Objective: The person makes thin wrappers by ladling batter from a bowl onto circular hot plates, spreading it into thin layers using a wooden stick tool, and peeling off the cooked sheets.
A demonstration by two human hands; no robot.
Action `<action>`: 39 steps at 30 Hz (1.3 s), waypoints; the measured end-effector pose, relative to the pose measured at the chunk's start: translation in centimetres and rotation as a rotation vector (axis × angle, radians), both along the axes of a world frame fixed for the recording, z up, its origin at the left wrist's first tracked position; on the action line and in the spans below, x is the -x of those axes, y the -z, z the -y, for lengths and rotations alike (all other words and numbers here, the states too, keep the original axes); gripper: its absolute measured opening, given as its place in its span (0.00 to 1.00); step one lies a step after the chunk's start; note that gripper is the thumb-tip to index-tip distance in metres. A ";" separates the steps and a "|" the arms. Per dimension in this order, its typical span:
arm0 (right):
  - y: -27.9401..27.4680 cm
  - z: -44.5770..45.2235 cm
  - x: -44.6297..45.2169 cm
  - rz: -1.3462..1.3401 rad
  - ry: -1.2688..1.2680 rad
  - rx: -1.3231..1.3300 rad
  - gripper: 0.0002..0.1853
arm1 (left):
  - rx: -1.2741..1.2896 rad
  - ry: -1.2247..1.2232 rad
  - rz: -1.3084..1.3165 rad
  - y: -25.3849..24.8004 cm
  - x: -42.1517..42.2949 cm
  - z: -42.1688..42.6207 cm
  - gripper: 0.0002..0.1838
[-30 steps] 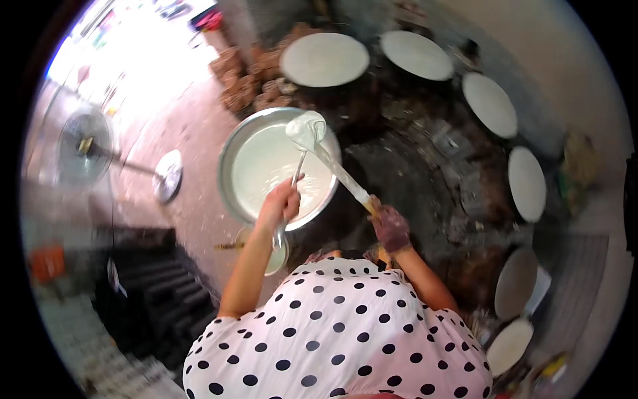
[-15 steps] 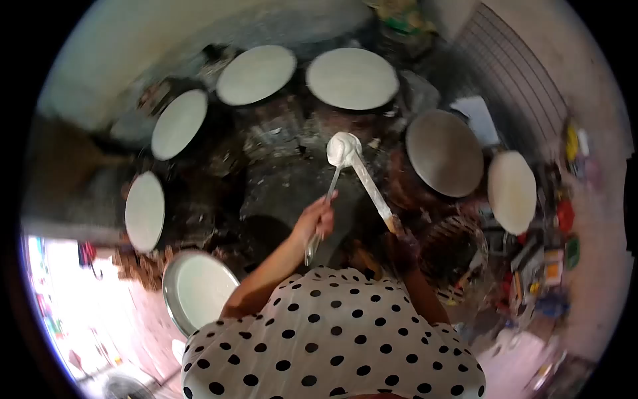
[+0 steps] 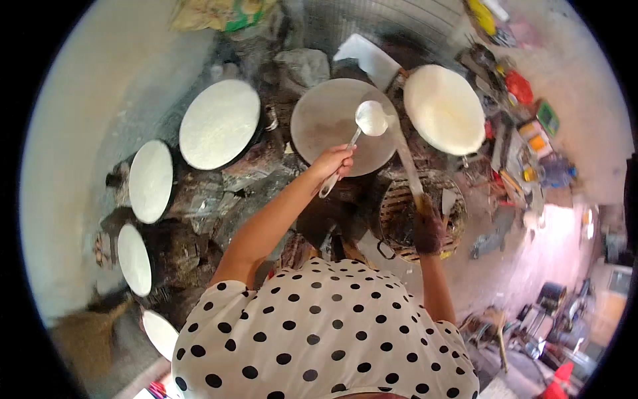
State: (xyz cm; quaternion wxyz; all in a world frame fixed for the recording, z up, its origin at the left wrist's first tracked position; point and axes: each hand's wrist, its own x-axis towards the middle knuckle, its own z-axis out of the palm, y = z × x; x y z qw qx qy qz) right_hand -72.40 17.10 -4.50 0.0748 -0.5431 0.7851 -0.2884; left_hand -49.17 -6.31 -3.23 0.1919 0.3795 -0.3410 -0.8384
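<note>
My left hand (image 3: pixel 334 163) grips a metal ladle (image 3: pixel 372 120) by its handle, its bowl full of white batter. The ladle's bowl hangs over the right part of a bare, greyish round griddle (image 3: pixel 322 130). In my right hand (image 3: pixel 428 229), which looks dark and gloved, is a long flat spatula (image 3: pixel 407 159) streaked with white. Its far tip lies close to the ladle's bowl, near the griddle's right edge. To the right of that griddle, another round pan (image 3: pixel 444 110) bears a pale cream layer.
Several round pans covered in white, such as this pan (image 3: pixel 220 124), curve around the left side. A slatted basket (image 3: pixel 392 213) stands below the spatula. Beyond the bare griddle lies a white sheet (image 3: pixel 367 56). Bottles and clutter (image 3: pixel 555 169) line the right.
My view has turned right, so the bare griddle is now in front. The filled ladle and the spatula have moved over to it, both still held.
</note>
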 end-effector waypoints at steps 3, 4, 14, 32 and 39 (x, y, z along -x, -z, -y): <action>1.9 2.9 0.2 -0.099 0.135 -0.567 0.27 | 0.036 0.088 0.077 2.5 3.8 2.6 0.20; 2.0 2.5 -0.5 -0.089 0.154 -0.579 0.27 | 0.026 0.111 0.080 4.1 4.5 3.2 0.20; 12.1 10.2 -9.2 -0.179 0.192 -0.008 0.26 | 0.913 0.254 0.530 9.9 3.4 12.5 0.26; 14.1 17.4 -12.2 1.026 0.523 0.035 0.27 | 0.445 0.103 0.284 -3.2 -20.4 11.5 0.23; 13.6 19.4 -13.7 0.277 0.494 -0.356 0.25 | 0.165 -0.016 0.026 -2.0 -24.1 8.8 0.23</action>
